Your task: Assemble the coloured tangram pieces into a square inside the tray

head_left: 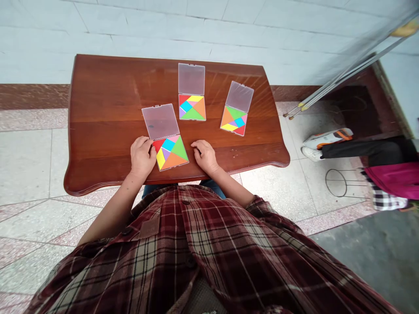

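Plaid shirt (203, 253) fills lower frame. Frame centre: open tangram case (172, 152) on wooden table (104, 109). Left hand (142, 156) curled against its left edge, grasp indeterminate. Right hand (205, 155) just right, loose, holding nothing.

Three square clear plastic tangram cases: near case (172, 152) between left hand (142, 156) and right hand (204, 155), middle case (192, 107) and tilted case (234, 120) beyond the right hand. Seemingly seven coloured tiles each.

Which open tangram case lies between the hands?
The front clear plastic case of coloured tiles, left hand at its edge; middle case and right case lie farther back.
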Demonstrator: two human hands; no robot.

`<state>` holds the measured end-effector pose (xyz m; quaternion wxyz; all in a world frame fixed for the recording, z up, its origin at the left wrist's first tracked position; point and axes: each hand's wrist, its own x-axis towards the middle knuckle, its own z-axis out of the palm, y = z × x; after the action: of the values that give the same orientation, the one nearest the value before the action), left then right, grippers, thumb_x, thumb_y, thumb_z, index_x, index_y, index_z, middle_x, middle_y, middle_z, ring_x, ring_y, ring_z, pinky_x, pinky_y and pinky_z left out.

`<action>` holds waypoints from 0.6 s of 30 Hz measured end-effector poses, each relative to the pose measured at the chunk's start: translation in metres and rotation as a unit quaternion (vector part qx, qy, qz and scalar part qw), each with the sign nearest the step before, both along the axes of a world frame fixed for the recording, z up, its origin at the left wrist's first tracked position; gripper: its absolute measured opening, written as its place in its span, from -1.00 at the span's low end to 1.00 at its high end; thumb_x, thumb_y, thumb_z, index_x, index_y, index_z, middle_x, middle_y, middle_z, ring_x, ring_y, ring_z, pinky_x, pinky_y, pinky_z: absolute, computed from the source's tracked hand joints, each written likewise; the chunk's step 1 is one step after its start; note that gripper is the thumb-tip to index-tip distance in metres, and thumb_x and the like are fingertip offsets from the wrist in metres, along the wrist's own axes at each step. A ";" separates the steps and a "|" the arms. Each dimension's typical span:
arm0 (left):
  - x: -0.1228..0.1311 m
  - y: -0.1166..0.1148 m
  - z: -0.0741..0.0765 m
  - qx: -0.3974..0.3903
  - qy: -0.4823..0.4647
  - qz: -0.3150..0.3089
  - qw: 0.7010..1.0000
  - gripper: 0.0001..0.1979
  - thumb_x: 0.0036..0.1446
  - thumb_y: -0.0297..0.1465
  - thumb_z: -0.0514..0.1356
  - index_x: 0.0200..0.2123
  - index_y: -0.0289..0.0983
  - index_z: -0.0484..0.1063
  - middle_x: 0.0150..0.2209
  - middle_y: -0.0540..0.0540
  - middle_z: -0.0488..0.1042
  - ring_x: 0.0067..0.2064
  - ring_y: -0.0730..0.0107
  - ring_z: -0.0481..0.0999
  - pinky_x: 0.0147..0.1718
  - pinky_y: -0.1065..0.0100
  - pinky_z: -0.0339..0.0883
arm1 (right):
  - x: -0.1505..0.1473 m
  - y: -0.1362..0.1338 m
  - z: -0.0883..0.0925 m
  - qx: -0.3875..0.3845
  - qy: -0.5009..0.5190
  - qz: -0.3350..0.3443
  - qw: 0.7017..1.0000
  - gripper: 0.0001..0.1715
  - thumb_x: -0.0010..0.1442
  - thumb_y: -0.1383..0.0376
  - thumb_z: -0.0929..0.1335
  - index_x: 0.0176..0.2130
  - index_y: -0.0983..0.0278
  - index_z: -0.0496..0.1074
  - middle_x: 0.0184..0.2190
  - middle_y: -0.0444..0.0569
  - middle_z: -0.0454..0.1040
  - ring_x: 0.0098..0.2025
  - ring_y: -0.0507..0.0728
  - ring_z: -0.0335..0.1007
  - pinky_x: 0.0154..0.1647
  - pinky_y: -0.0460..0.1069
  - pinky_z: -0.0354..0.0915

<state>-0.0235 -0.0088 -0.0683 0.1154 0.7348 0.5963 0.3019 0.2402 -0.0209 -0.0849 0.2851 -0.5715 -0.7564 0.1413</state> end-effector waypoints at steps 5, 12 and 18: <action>0.006 -0.004 0.003 -0.010 0.037 0.016 0.999 -0.74 0.12 -0.30 0.09 -0.18 -0.28 0.46 -0.05 -0.25 0.47 0.04 0.02 0.40 0.08 0.03 0.25 | -0.002 0.000 0.005 -0.014 -0.003 0.002 1.000 -0.64 0.23 0.43 0.16 -0.13 0.33 0.47 -0.11 0.11 0.50 -0.02 0.15 0.38 0.14 0.04 0.24; 0.005 -0.021 0.005 -0.024 0.057 0.026 0.998 -0.70 0.18 -0.31 0.06 -0.12 -0.31 0.46 -0.01 -0.28 0.45 0.04 0.03 0.38 0.09 0.07 0.22 | -0.006 -0.001 0.018 -0.090 0.033 0.007 0.995 -0.65 0.19 0.44 0.19 -0.11 0.33 0.46 -0.10 0.09 0.49 -0.01 0.15 0.37 0.14 0.04 0.25; 0.017 -0.051 0.010 -0.025 0.091 0.036 0.995 -0.65 0.20 -0.23 0.09 -0.08 -0.33 0.49 -0.11 -0.28 0.45 -0.08 0.05 0.39 -0.04 0.09 0.25 | -0.023 -0.006 0.039 -0.155 0.068 0.057 0.984 -0.64 0.20 0.42 0.23 -0.02 0.32 0.42 -0.08 0.06 0.47 -0.08 0.11 0.39 0.05 0.01 0.31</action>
<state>-0.0066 -0.0601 -0.0583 0.0677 0.7342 0.6377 0.2230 0.2175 -0.0264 -0.0463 0.2352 -0.5534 -0.7359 0.3112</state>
